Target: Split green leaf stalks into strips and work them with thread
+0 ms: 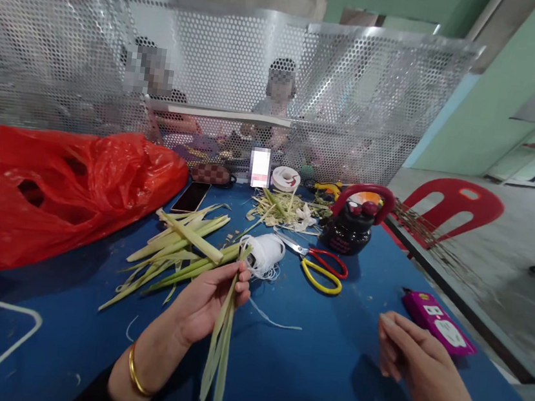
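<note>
Between the thumb and fingers of my left hand is a bunch of long, pale green leaf strips, hanging down past the table's front edge. Just behind it lies a roll of white string, with a loose end trailing on the table. More leaf strips lie in a pile left of the roll. My right hand hovers at the right, fingers curled and pressed together; whether something thin is pinched there is hidden. Scissors with red and yellow handles rest between the hands, and a purple pouch lies beyond my right hand.
A red plastic bag fills the left side. Farther back are a phone, a checkered pouch, a ribbon spool, leaf scraps and a black jug. A perforated metal screen stands behind, with people beyond.
</note>
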Tool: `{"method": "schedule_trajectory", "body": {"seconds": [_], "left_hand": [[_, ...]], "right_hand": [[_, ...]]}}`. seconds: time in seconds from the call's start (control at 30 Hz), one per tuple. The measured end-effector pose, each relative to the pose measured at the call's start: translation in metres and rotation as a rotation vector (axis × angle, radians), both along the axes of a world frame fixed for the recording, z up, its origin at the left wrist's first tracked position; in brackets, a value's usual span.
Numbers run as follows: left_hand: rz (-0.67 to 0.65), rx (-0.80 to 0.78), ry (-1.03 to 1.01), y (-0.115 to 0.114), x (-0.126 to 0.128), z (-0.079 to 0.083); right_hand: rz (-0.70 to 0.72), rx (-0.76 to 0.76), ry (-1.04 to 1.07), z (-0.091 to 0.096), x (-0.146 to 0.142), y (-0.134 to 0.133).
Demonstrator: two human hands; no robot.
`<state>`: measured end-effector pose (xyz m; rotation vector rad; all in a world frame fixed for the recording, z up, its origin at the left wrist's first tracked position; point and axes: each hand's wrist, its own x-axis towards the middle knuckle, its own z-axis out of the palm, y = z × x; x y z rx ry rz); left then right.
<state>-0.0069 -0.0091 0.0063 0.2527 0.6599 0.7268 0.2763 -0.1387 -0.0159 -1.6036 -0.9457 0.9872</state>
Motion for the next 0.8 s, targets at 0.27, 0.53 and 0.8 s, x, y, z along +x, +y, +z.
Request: {"method": "schedule_trajectory", "body": {"seconds": [0.27, 0.53, 0.8], "left_hand": [[0.035, 0.013, 0.225, -0.023, -0.004, 0.006], [0.104, -0.031, 0.338, -0.047, -0.026, 0.002], [0.109, -0.021, 0.344, -0.065, -0.042, 0.0]], "right_hand": [[0.234, 0.18, -1.155, -0.019, 0.002, 0.07], [0.415, 0.06, -1.417, -0.026, 0.003, 0.123], [0.409, -0.034, -1.152, -0.033, 0.024, 0.098]]}}
